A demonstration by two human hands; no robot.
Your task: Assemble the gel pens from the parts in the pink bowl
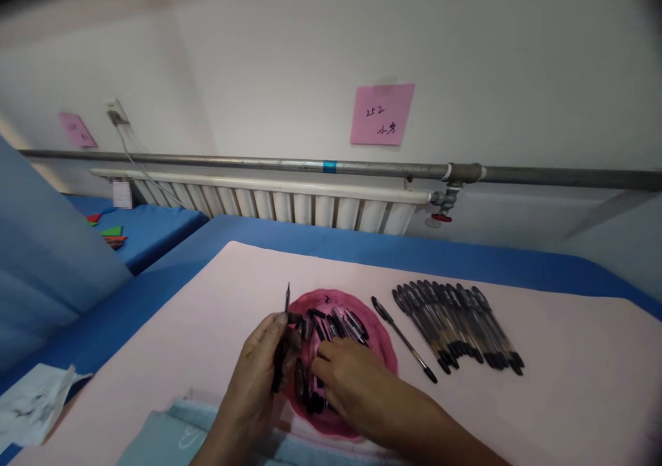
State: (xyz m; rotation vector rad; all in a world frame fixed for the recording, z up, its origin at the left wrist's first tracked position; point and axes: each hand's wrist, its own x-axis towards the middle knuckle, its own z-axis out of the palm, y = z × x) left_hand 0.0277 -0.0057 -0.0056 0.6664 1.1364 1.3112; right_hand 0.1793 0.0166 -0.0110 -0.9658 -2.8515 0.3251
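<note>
Left hand (253,369) here, grip closed around a slim pen piece (287,300), narrow tip pointing up, at the left side of the pink basket (387,359). And the right hand (356,383) dips in over dark pen parts (336,325); can't tell whether its grip has one! To the right, one capped pen (406,340) lies alone, then a fanned row of pens (449,318), all on the pink-covered counter (196,314).

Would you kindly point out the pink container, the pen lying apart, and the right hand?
Pink container (385,349), head view: bare right side.
Pen lying apart (405,340), head view: mid-barrel.
Right hand (352,378), head view: back of hand.
</note>
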